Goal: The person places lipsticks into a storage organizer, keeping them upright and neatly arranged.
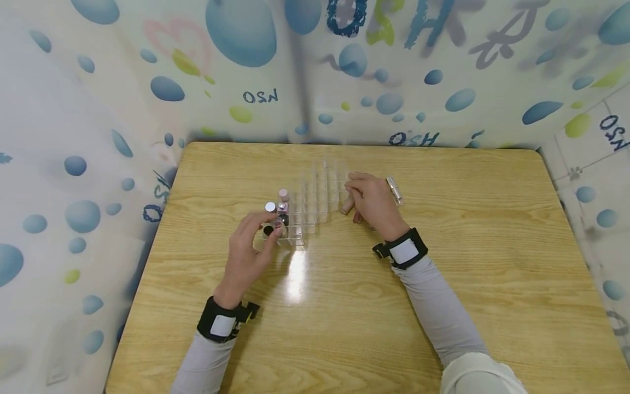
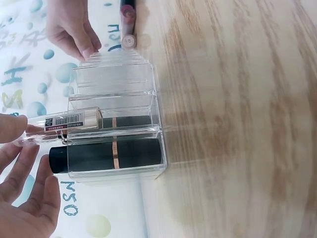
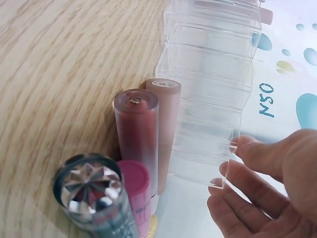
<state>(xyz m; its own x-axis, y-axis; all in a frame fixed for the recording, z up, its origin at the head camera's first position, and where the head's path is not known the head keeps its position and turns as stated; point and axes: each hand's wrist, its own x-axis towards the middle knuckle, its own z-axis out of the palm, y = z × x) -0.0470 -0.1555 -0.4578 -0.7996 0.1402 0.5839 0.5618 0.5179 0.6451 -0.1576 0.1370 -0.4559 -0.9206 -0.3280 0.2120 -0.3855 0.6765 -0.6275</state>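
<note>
A clear stepped lipstick organizer stands on the table, running diagonally away from my left hand. That hand pinches a clear-and-gold lipstick tube with a barcode label, its lower end inside a slot at the organizer's near end. Two black lipsticks with copper bands stand there, one of them in the end slot. White-capped and pink-capped tubes stand close by. My right hand grips the organizer's far end by its edge, thumb and fingertips at the clear wall.
Beside the right hand stand a reddish tube, a beige tube, a pink tube and one with a faceted cap. A silvery tube lies right of that hand. A patterned wall covering borders the wooden table.
</note>
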